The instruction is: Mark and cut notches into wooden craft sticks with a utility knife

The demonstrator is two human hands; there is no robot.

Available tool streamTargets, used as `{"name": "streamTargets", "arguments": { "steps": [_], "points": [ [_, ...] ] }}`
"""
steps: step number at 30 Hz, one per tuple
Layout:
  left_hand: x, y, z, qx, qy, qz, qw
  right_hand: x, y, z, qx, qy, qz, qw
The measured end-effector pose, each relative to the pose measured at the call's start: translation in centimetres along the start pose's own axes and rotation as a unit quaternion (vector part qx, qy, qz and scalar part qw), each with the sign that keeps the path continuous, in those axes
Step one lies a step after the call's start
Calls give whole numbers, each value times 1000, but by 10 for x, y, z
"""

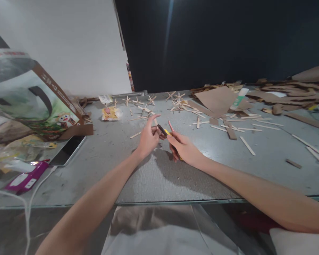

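Observation:
My left hand [148, 138] is closed in a pinch over the middle of the table, index finger stretched upward. Between its fingers a pale wooden craft stick [156, 122] shows in part. Wrapped round a black-and-yellow hand tool [162, 131] is my right hand [183, 146]. The tool's dark tip reaches to the fingers of my left hand; its exact kind is hidden by the grip. A thin red-and-white striped piece [170, 125] sticks up beside my right hand. Just beyond the hands lie several crossed stick pieces [178, 105].
Loose craft sticks [247, 145], cardboard [212, 101] and a green-and-white glue stick [239, 98] lie to the right. At the left are a phone [69, 150] with a cable, a purple packet [29, 179] and a large printed bag [29, 102]. A small yellow packet [111, 114] lies further back.

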State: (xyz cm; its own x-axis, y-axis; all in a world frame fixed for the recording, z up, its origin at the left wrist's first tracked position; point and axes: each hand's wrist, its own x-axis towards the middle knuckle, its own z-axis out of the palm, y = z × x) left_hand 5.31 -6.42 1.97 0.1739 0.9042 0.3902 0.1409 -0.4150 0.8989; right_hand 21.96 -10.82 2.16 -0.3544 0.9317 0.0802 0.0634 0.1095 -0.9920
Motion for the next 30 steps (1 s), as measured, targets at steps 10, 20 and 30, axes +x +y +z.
{"name": "streamTargets", "arguments": {
  "steps": [10,20,30],
  "points": [
    [-3,6,0,2,-4,10,1000,-2,-3,-3,-4,9,-14,1000],
    [2,-1,-22,223,-48,64,972,-3,-7,-1,22,7,16,1000],
    [9,-11,-16,304,-62,63,948,4,-9,2,62,38,96,993]
  ]
}}
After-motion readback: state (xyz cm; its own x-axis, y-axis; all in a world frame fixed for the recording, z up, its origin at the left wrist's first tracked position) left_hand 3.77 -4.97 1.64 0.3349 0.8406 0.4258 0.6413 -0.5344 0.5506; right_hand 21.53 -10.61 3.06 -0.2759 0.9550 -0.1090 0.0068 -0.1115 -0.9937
